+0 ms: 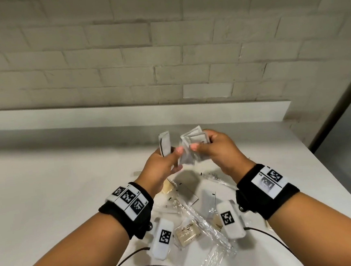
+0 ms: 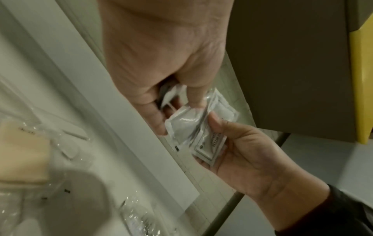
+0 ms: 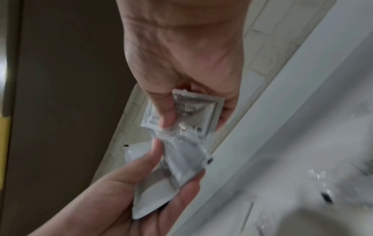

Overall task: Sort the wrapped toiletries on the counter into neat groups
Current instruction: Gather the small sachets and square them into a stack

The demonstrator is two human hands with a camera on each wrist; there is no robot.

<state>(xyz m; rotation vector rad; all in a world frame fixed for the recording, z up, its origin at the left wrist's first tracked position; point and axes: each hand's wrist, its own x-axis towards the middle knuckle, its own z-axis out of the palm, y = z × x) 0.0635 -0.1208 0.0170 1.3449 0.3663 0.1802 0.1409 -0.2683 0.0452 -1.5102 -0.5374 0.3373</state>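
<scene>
On the counter [image 1: 47, 186] beneath my wrists lies a loose heap of wrapped toiletries: a soap [image 1: 187, 234], clear sleeves [image 1: 201, 217] and flat packets [image 1: 209, 200], partly hidden by my forearms. Above the heap my left hand [image 1: 162, 165] curls round a white sachet [image 1: 165, 145], thumb touching the sachets [image 1: 194, 140] opposite. My right hand [image 1: 218, 150] pinches those sachets between thumb and curled fingers.
</scene>
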